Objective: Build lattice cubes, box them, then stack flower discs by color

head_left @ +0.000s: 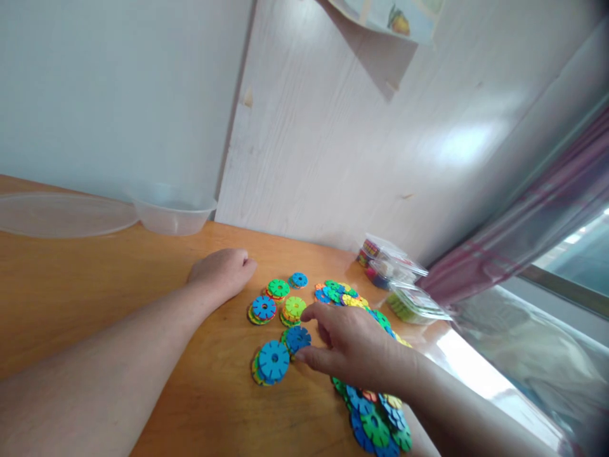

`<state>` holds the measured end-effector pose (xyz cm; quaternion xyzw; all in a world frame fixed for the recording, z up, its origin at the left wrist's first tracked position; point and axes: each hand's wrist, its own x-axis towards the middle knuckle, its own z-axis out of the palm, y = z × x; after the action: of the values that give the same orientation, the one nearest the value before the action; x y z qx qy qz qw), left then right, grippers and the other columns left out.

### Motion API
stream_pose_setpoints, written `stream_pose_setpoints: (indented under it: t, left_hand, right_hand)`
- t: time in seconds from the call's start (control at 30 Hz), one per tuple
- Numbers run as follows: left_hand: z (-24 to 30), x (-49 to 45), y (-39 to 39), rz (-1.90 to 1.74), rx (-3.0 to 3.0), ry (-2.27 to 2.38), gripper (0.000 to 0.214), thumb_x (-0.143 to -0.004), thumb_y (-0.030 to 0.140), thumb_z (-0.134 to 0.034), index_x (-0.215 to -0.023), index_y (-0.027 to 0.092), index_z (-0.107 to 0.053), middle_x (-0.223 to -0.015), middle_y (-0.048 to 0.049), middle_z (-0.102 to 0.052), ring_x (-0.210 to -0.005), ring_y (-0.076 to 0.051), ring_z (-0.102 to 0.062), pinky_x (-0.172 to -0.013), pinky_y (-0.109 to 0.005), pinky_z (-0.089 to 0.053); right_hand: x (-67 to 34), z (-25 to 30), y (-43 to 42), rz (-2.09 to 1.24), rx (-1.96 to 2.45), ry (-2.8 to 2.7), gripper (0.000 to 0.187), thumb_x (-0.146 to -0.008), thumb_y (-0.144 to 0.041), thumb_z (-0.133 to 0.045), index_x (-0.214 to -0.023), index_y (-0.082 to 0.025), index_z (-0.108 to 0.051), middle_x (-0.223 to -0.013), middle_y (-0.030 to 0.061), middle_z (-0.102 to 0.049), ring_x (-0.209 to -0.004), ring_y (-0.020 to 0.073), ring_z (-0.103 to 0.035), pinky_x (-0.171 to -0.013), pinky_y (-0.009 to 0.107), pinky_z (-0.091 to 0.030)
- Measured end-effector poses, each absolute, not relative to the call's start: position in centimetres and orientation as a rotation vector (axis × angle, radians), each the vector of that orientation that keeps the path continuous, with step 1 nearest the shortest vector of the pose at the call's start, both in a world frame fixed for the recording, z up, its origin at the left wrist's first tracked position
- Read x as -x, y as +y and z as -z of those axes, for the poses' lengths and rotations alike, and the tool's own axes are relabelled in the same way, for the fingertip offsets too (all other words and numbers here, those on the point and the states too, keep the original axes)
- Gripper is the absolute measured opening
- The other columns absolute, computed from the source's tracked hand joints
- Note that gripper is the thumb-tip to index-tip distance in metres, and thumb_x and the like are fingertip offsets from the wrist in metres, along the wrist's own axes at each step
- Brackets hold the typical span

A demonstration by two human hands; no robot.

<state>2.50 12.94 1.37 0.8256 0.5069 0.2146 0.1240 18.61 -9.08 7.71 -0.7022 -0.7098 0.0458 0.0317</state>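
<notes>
Several flat plastic notched discs in blue, green, yellow and orange lie on the wooden table (71,298). Small stacks of them sit in the middle: a blue-topped stack (273,362), another blue-topped one (263,308), a green-topped one (295,309). My right hand (352,346) hovers over them, thumb and forefinger pinching a blue disc (297,338). My left hand (223,271) rests on the table in a loose fist, just left of the stacks, holding nothing I can see. A loose heap of discs (375,425) lies under my right wrist.
A clear plastic tub (174,216) and a clear lid (57,216) stand at the back left against the wall. Clear bags of more discs (404,285) lie at the back right by a window with a pink curtain (523,235).
</notes>
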Motion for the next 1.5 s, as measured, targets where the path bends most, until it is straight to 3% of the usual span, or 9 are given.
stream_pose_setpoints:
  t: [0.1,0.2,0.43,0.7,0.9,1.27,1.5]
  left_hand:
    - [-1.2,-2.5,13.1,-0.641,-2.396,1.471,0.037,-0.084,0.045,-0.040,-0.075,0.023,-0.067,-0.083,-0.0113,-0.070,-0.072,-0.028,-0.061,-0.056,-0.033,-0.030]
    - [-1.0,-2.6,13.1,-0.665,-2.374,1.474,0.035,-0.083,0.045,-0.042,-0.074,0.023,-0.068,-0.080,-0.0111,-0.070,-0.071,-0.028,-0.060,-0.058,-0.033,-0.031]
    - [-1.2,-2.6,13.1,-0.675,-2.362,1.473,0.032,-0.082,0.043,-0.044,-0.072,0.023,-0.068,-0.077,-0.0107,-0.069,-0.071,-0.028,-0.061,-0.060,-0.033,-0.031]
    - [-0.9,-2.5,13.2,-0.714,-2.368,1.480,0.029,-0.081,0.042,-0.048,-0.067,0.023,-0.065,-0.073,-0.0092,-0.068,-0.067,-0.025,-0.059,-0.058,-0.031,-0.030]
    - [-1.0,-2.5,13.1,-0.714,-2.379,1.478,0.031,-0.082,0.043,-0.046,-0.067,0.022,-0.063,-0.075,-0.0096,-0.068,-0.066,-0.025,-0.059,-0.056,-0.032,-0.026]
    - [-1.1,-2.2,13.0,-0.665,-2.415,1.526,0.036,-0.086,0.047,-0.039,-0.066,0.023,-0.057,-0.076,-0.0062,-0.067,-0.068,-0.021,-0.057,-0.055,-0.031,-0.024]
    - [-0.7,-1.9,13.2,-0.758,-2.392,1.536,0.036,-0.085,0.046,-0.041,-0.060,0.023,-0.051,-0.068,-0.0044,-0.065,-0.067,-0.021,-0.056,-0.056,-0.030,-0.024]
  right_hand:
    - [-19.0,-7.7,-9.5,-0.116,2.222,-2.148,0.052,-0.080,-0.061,-0.065,-0.118,-0.026,-0.062,-0.081,0.0007,-0.068,-0.071,0.0171,-0.057,-0.058,0.026,-0.026]
    - [-19.3,-7.3,-9.9,-0.107,2.275,-2.136,0.046,-0.079,-0.064,-0.065,-0.107,-0.028,-0.066,-0.078,-0.0005,-0.068,-0.070,0.0171,-0.057,-0.057,0.027,-0.025]
    - [-18.9,-6.5,-9.5,-0.051,2.246,-2.141,0.028,-0.083,-0.051,-0.063,-0.104,-0.032,-0.068,-0.081,-0.0016,-0.070,-0.072,0.0168,-0.059,-0.058,0.027,-0.026]
    - [-21.1,-7.6,-10.8,-0.082,2.175,-2.042,0.021,-0.088,-0.045,-0.060,-0.089,-0.024,-0.065,-0.069,-0.0021,-0.063,-0.061,0.0124,-0.052,-0.055,0.026,-0.028]
    - [-25.7,-7.0,-12.6,-0.005,2.095,-1.847,0.031,-0.094,-0.048,-0.051,-0.081,-0.021,-0.059,-0.059,-0.0038,-0.051,-0.053,0.0112,-0.043,-0.050,0.026,-0.028]
    - [-29.8,-4.5,-14.4,0.234,1.935,-1.702,0.028,-0.094,-0.045,-0.054,-0.079,-0.022,-0.060,-0.062,-0.0024,-0.056,-0.057,0.0121,-0.049,-0.053,0.024,-0.037]
    - [-29.9,-4.4,-14.1,0.214,1.843,-1.622,0.030,-0.094,-0.046,-0.053,-0.080,-0.022,-0.063,-0.065,-0.0004,-0.061,-0.058,0.0139,-0.053,-0.054,0.024,-0.041]
